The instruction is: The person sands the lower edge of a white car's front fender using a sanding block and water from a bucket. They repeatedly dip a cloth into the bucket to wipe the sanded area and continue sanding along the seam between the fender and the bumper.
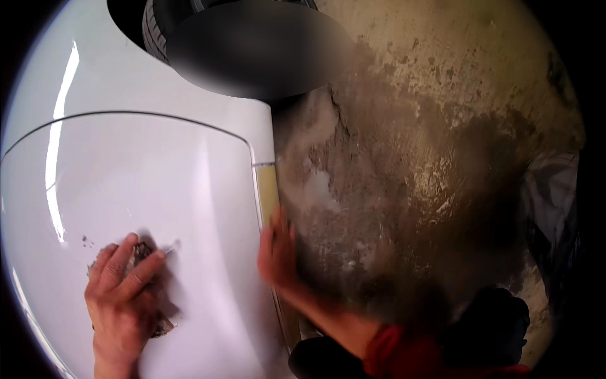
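Note:
My left hand [120, 290] presses down on a white car door panel [158, 170], its fingers bent and slightly apart over a crumpled, dirty grey-brown wad [163, 327]. The wad looks like a rag, but most of it is hidden under the palm and fingers. Along the door's lower edge runs a yellowish strip [267, 186]. My right hand [278, 249] rests on that edge, fingers stretched along the strip. Nothing shows in its grasp, though motion softens its outline.
Small dark specks [87, 240] lie on the panel beside my left hand. A tyre [153, 28] stands in the wheel arch at the top, partly covered by a blurred dark oval. Right of the car spreads a wet, stained concrete floor [404, 158]. Dark fabric [552, 208] shows at the far right.

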`<state>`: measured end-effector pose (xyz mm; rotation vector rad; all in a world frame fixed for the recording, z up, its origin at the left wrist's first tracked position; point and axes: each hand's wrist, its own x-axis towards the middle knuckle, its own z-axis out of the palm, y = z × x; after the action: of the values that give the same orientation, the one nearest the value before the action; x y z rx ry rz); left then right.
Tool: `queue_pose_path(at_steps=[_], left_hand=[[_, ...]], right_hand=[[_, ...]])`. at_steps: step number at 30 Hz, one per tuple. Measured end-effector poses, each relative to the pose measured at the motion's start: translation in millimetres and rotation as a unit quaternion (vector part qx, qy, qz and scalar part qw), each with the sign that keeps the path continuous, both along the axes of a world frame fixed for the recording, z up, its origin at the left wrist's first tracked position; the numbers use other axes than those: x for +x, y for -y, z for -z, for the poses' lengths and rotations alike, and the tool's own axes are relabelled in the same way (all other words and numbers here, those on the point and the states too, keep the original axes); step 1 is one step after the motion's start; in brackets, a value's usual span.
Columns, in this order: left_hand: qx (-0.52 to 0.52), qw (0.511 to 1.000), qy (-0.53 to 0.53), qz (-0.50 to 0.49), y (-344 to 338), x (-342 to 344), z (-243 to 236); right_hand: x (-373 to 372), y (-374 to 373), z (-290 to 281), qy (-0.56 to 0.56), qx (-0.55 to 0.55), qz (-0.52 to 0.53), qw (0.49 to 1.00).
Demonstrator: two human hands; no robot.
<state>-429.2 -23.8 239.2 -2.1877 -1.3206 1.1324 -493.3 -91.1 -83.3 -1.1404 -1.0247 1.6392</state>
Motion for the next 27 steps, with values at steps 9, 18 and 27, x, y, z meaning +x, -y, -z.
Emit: queue_pose_path(at_steps=[9, 18, 27], left_hand=[[0.028, 0.999, 0.009, -0.021, 1.6, 3.8, 1.8], [0.018, 0.999, 0.003, -0.029, 3.2, -0.3, -1.7], [0.015, 0.999, 0.012, -0.032, 1.8, 0.9, -1.3]], right_hand=[[-3.0, 33.6, 4.6, -0.103, -0.064, 0.007, 0.993], [16.4, 59.1, -6.9, -0.191, -0.004, 0.046, 0.981], [-8.8, -1.3, 26.7, -0.265, -0.134, 0.035, 0.954]])
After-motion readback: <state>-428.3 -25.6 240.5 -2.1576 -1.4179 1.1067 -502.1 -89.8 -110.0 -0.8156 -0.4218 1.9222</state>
